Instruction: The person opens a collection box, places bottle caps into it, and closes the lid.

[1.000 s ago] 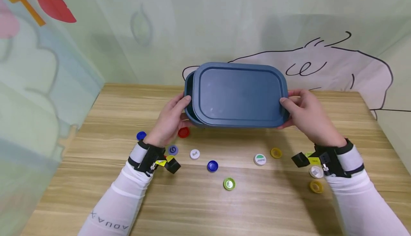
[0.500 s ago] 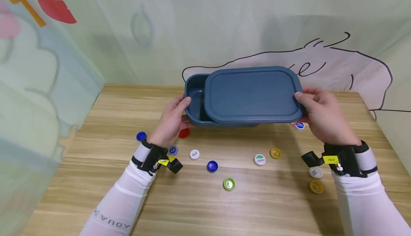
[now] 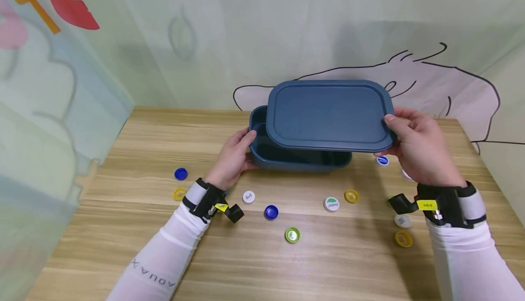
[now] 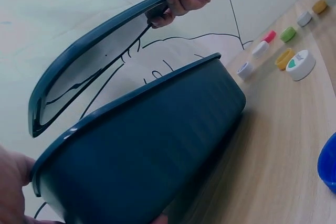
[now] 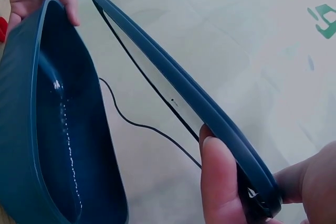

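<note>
A dark blue rectangular box (image 3: 297,165) is held by my left hand (image 3: 230,157) at its left end, thumb over the rim and fingers low on the side. My right hand (image 3: 422,146) pinches the right end of the matching lid (image 3: 330,115), thumb on top and fingers beneath. In the head view the lid covers much of the box's opening. The left wrist view shows a gap between lid and box rim. Only glints show on the inner wall of the box (image 5: 68,145) in the right wrist view. Whether the box touches the table cannot be told.
Several bottle caps lie about the wooden table (image 3: 229,264): a green cap (image 3: 292,235), a blue cap (image 3: 271,212), a white-and-green cap (image 3: 331,204) and a yellow cap (image 3: 351,196) among them. A printed cloth (image 3: 262,28) hangs behind the table.
My right hand has moved the lid to the right and lifted it off the box, exposing the opening. My left hand and the box have shifted slightly right and nearer me.
</note>
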Action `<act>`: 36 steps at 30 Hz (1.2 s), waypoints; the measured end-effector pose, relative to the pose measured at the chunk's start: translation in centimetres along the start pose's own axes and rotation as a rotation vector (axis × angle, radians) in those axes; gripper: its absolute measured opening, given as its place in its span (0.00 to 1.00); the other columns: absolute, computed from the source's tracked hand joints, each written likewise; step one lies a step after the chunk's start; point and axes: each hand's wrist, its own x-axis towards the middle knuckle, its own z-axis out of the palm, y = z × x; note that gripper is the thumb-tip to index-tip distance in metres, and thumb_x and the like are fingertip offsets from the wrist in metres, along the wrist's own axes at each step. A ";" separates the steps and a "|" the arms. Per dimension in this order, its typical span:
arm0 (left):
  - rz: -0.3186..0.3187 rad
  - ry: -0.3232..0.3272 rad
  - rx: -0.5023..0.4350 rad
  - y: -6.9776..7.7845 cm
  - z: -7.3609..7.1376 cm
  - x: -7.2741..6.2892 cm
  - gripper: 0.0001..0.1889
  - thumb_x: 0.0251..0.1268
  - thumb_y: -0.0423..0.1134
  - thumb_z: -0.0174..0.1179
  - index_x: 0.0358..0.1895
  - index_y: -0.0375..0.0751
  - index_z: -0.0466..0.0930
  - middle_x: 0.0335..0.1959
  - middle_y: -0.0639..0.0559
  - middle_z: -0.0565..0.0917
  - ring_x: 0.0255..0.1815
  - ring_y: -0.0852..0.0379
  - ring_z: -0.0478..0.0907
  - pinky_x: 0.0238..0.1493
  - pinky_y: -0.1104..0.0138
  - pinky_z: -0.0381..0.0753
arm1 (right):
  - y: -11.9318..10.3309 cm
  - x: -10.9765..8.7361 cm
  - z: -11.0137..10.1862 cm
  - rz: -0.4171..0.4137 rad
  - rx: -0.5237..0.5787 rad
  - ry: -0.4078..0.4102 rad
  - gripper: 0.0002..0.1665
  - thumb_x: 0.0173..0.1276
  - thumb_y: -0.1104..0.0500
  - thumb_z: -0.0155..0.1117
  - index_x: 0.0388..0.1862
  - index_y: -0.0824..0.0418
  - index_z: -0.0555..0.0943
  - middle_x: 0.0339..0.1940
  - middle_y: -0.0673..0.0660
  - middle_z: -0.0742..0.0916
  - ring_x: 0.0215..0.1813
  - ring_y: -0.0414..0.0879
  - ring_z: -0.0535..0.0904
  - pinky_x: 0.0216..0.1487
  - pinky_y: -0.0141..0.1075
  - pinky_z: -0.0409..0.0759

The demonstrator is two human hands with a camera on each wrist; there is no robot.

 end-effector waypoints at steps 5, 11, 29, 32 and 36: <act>-0.022 0.009 -0.019 -0.3 0.3 0.3 0.30 0.80 0.51 0.46 0.76 0.39 0.55 0.64 0.39 0.72 0.57 0.36 0.78 0.49 0.49 0.82 | 0.0 0.0 0.1 -0.004 0.007 0.003 0.28 0.72 0.51 0.62 0.62 0.62 0.64 0.44 0.61 0.84 0.37 0.51 0.88 0.36 0.38 0.85; -0.045 0.055 -0.023 -0.1 0.6 0.3 0.30 0.81 0.50 0.44 0.77 0.38 0.55 0.68 0.40 0.69 0.62 0.41 0.73 0.55 0.45 0.78 | 0.2 -0.1 0.2 -0.002 -0.002 -0.003 0.29 0.72 0.51 0.62 0.63 0.62 0.64 0.44 0.61 0.84 0.38 0.51 0.88 0.36 0.39 0.85; 0.193 0.033 -0.024 3.7 1.0 -2.0 0.22 0.76 0.45 0.55 0.63 0.33 0.73 0.47 0.39 0.81 0.38 0.49 0.83 0.42 0.61 0.85 | 0.5 -0.5 2.3 -0.034 0.022 -0.068 0.32 0.73 0.51 0.61 0.65 0.66 0.61 0.42 0.64 0.85 0.34 0.52 0.88 0.32 0.38 0.85; 0.173 -0.032 -0.079 4.0 0.9 -2.3 0.19 0.76 0.43 0.55 0.60 0.32 0.75 0.45 0.39 0.82 0.37 0.51 0.84 0.40 0.62 0.85 | 0.7 -0.9 3.4 -0.051 0.044 -0.084 0.31 0.73 0.52 0.61 0.65 0.66 0.61 0.42 0.64 0.86 0.33 0.51 0.87 0.32 0.39 0.85; 0.159 -0.027 -0.124 3.9 0.6 -2.5 0.18 0.76 0.38 0.55 0.61 0.31 0.74 0.48 0.38 0.83 0.41 0.51 0.86 0.43 0.60 0.85 | 1.2 -1.1 4.6 -0.076 0.071 -0.098 0.30 0.74 0.53 0.60 0.64 0.66 0.60 0.41 0.63 0.86 0.32 0.51 0.87 0.31 0.41 0.85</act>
